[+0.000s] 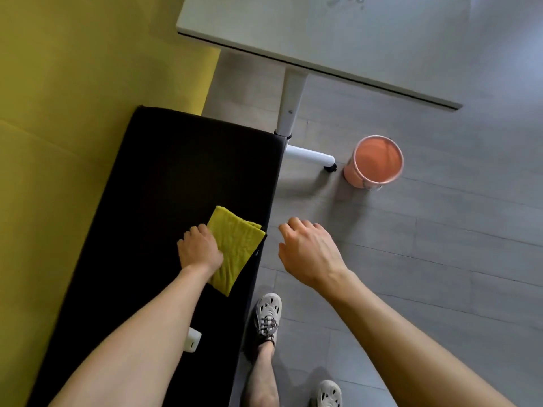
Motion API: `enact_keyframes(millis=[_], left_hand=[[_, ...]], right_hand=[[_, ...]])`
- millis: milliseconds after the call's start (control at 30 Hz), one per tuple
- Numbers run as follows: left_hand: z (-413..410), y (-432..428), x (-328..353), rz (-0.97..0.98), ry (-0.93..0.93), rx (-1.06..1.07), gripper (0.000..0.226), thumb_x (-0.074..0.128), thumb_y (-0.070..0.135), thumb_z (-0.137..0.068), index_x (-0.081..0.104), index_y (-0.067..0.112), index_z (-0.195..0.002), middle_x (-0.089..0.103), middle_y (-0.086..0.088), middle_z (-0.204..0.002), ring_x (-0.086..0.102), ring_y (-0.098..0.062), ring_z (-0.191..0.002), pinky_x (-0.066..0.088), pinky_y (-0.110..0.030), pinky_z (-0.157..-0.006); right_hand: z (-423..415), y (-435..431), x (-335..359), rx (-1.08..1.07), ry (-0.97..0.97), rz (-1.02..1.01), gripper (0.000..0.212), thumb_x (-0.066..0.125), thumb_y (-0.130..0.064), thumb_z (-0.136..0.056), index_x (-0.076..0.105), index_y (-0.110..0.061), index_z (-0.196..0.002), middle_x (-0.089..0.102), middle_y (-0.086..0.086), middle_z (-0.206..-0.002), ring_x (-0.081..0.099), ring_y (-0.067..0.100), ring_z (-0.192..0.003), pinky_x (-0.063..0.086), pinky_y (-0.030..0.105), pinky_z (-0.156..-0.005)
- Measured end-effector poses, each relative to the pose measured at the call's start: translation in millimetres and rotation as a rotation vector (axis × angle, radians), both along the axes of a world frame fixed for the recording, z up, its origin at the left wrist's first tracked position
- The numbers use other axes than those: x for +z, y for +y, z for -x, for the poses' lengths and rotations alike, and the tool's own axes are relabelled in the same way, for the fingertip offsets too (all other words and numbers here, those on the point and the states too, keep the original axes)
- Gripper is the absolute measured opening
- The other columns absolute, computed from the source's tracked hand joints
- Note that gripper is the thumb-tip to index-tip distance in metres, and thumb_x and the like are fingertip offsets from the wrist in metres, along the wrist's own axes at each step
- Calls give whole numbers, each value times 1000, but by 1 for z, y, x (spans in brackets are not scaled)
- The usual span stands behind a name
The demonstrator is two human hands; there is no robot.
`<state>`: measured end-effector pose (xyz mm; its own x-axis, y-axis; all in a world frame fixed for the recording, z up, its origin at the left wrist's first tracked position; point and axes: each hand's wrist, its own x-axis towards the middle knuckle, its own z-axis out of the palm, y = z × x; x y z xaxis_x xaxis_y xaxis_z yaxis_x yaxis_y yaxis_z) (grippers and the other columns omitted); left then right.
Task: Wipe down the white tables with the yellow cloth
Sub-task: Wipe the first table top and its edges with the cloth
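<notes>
Yellow cloth [235, 248] lies folded on the black seat [176, 171]; the left hand [199, 248] curls its grip on the cloth's edge. The right hand [308, 251] hovers over the floor [440, 259], grip loose, holding nothing. A pink bucket [357, 179] stands near the white tabletop [367, 45]; its content I cannot tell.

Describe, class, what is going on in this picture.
A person stands beside a black bench. Their left hand holds a folded yellow cloth that lies on the bench near its edge. The right hand hovers over the floor, fingers loosely curled, holding nothing. The white table is ahead, not yet touched by the cloth, and a pink bucket stands on the floor by its foot.
</notes>
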<state>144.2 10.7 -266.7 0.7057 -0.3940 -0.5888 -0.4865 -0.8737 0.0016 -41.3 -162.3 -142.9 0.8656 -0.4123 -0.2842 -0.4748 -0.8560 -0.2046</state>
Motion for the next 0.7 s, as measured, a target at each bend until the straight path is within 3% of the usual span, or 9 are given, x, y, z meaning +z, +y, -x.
enact_keyframes(millis=[100,233,333,367,433,500,533,600,700], left_hand=[[-1,-1,5,51,74,27,36,75,38,-89,63,13,-112,68,-9,-118,64,-34,-113,50,-48,-98],[9,-17,56,121,241,-94,26,73,34,-92,63,22,-112,70,-2,-121,68,-30,-113,57,-45,-96],[23,-35,119,184,305,-312,20,70,36,-89,54,32,-101,72,3,-106,72,-31,-100,58,-42,-81],[27,-44,142,213,306,-373,19,68,38,-89,52,34,-98,73,4,-103,72,-29,-97,56,-41,-78],[33,-67,190,265,308,-452,16,65,44,-91,55,36,-99,73,6,-100,71,-24,-94,54,-40,-77],[32,-95,230,297,334,-511,19,65,43,-89,59,32,-103,73,6,-98,70,-23,-93,54,-40,-77],[29,-110,248,307,344,-540,19,67,37,-87,59,32,-103,72,6,-98,69,-23,-94,54,-40,-79],[20,-141,277,299,346,-555,21,70,24,-86,59,33,-101,70,9,-98,68,-20,-93,57,-40,-81],[6,-190,317,306,278,-568,24,71,11,-89,64,32,-99,66,11,-97,65,-14,-92,59,-39,-84]], right_hand=[[-11,-2,3,24,-1,-10,11,69,-17,-93,69,-11,-102,69,10,-97,68,35,-82,55,44,-74],[-23,-12,28,50,-39,-26,15,73,-12,-89,67,-11,-103,67,11,-99,68,37,-86,56,45,-74],[-20,-31,60,61,-48,-121,53,74,-21,-94,58,-14,-144,60,10,-147,59,35,-135,54,45,-105],[-17,-38,74,95,-38,-169,72,75,-26,-95,45,-18,-160,46,6,-166,43,30,-154,43,45,-120],[-12,-54,97,160,35,-250,93,77,-34,-95,25,-27,-171,25,-2,-179,15,21,-167,19,49,-131],[-3,-72,116,174,93,-320,73,74,-33,-95,44,-29,-161,48,-2,-166,27,20,-163,13,58,-133],[2,-83,126,149,108,-347,49,71,-30,-96,60,-27,-144,64,0,-147,45,23,-152,18,61,-132],[11,-108,145,104,87,-334,13,66,-26,-96,69,-22,-108,71,1,-109,64,28,-113,35,54,-122],[19,-153,179,28,-31,-320,12,66,-29,-99,69,-18,-101,67,2,-96,63,30,-89,54,45,-91]])
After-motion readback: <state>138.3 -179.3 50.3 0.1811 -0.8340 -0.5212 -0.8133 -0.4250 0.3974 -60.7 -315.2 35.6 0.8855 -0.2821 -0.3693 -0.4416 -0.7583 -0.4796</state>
